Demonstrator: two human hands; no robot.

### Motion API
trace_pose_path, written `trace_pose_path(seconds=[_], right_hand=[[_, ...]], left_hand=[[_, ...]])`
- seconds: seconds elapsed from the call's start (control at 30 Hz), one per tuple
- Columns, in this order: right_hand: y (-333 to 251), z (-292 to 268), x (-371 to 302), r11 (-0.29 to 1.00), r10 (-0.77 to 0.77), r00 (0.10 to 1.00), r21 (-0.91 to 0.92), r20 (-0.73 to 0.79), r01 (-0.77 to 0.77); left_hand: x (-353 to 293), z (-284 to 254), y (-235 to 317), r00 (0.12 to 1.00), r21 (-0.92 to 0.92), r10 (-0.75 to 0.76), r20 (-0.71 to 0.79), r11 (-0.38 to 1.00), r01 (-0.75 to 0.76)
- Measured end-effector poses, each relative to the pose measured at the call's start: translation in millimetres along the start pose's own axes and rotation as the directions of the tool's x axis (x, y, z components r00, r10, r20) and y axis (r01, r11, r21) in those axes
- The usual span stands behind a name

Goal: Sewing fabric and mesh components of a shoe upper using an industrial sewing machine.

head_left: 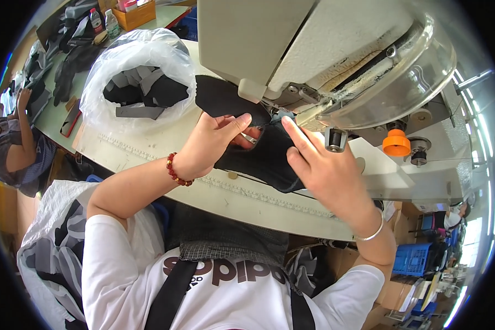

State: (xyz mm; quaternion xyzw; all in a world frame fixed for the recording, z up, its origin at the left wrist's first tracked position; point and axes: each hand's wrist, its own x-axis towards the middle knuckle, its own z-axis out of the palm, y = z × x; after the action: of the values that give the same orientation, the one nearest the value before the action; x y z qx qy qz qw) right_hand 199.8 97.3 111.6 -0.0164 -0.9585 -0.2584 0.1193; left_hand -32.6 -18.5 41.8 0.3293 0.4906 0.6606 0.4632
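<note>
Black fabric (269, 159) lies under the needle area of a sewing machine (253, 38), with another part of it spreading behind my left hand. My left hand (206, 140) pinches the fabric between thumb and fingers, just left of the presser foot (279, 114). A small silvery thing shows at its fingers; I cannot make out what it is. From the right, my right hand (333, 170) holds the fabric's right side. Its index fingertip presses close beside the foot, the other fingers are bent, and its thumb is hidden.
On the pale table (126, 148), a clear plastic bag (173, 52) holds grey and black fabric pieces. A clear round cover (401, 82) and an orange knob (396, 143) sit at right. Another sack (38, 247) of pieces stands lower left. A person (22, 143) sits far left.
</note>
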Motion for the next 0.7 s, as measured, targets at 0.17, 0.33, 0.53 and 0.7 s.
trace_pose_path(seconds=[0.17, 0.33, 0.53, 0.7], right_hand=[[-64.9, 3.0, -13.2, 0.897, -0.1, 0.995, -0.43, 0.022, 0.1], [-91.9, 22.3, 2.0, 0.959, 0.199, 0.969, -0.176, -0.143, -0.223], [-49.9, 34.2, -1.1, 0.937, 0.341, 0.871, 0.203, -0.353, -0.284], [-15.1, 27.4, -23.7, 0.627, 0.684, 0.706, 0.645, -0.185, -0.438]], left_hand=[[-9.8, 7.9, 6.0, 0.975, -0.25, -0.222, 0.028, 0.942, 0.222], [-15.3, 15.7, 1.1, 0.973, -0.429, -0.229, -0.003, 0.879, 0.206], [-0.7, 10.2, -9.6, 1.0, -0.331, -0.015, 0.015, 0.943, 0.019], [17.0, 2.8, -24.8, 0.957, 0.375, 0.29, 0.012, 0.886, -0.273]])
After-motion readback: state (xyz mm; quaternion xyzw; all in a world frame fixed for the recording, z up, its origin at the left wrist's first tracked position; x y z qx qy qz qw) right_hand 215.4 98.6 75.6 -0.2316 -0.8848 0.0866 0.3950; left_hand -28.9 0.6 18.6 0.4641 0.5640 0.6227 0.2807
